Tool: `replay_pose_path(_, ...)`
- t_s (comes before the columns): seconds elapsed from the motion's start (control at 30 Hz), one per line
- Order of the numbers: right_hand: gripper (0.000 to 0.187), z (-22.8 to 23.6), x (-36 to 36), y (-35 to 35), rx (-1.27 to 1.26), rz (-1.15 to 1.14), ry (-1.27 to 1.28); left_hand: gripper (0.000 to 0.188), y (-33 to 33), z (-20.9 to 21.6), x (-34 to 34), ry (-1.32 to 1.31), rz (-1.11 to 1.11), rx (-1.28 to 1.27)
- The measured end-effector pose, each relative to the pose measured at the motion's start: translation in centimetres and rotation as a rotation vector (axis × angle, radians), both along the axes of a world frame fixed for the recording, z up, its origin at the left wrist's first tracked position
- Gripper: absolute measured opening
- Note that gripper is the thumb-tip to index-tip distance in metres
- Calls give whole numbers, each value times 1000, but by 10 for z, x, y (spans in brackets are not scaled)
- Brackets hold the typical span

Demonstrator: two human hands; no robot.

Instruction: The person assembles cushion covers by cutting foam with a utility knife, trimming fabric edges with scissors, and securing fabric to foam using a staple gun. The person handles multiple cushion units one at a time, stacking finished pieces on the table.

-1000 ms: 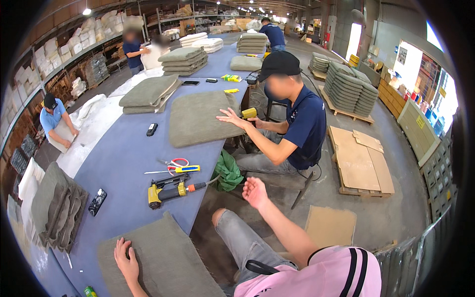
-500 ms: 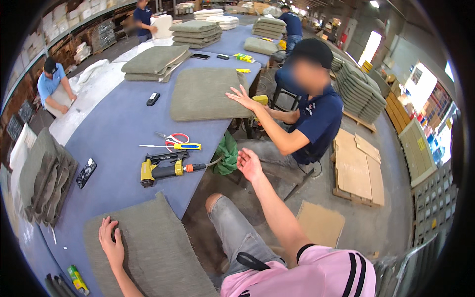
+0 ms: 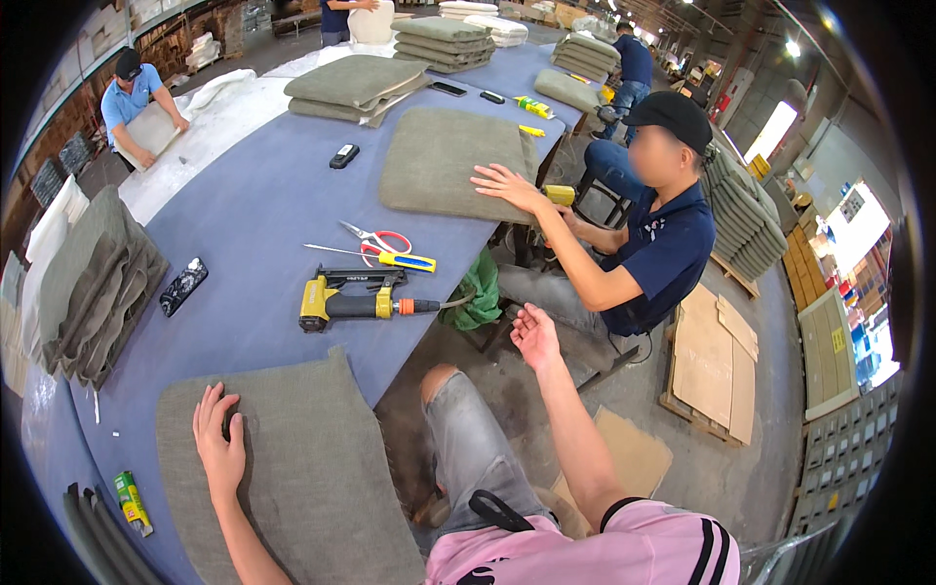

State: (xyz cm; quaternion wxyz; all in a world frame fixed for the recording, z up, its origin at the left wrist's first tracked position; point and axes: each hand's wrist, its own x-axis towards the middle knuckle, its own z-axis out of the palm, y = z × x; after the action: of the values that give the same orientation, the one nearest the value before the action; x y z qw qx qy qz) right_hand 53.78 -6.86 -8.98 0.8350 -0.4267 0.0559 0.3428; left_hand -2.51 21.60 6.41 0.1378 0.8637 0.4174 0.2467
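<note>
From where I'm standing: person in pink top sits at the blue table, L side of body to it. Grey-green cloth lies flat on near end of tbl, at its edge, frayed along the R side. Left hand rests on it, fingers nr. together, thumb a bit apart; sth dark shows btwn thumb & forefinger, can't tell what, or if it's gripped. Right hand is up in the air off the tbl edge, nr. the green bag, palm up, fingers loosely curled & slightly apart, nothing in it.

Beyond the cloth: yellow/black staple gun w/ hose, then screwdriver touching or just beside red-handled scissors. Phone & pile of folded cloth to the L; small box nr. the L edge of the cloth. Co-worker opp. has a hand on a cushion.
</note>
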Motion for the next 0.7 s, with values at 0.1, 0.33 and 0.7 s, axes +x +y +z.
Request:
replay_pose_path(0.1, 15, 3, -1, -4, -14, 6, -12, 27, -1, 2, 1, 1, -11, 8)
replay_pose_path(0.33, 23, 38, -90, 53, -868, 328, -1210, 27, 1, 1, 3, -3, -19, -1)
replay_pose_path(0.7, 32, 280, -369, 137, 533, 614, -1833, 26, 21, -28, -26, -110, -48, 46)
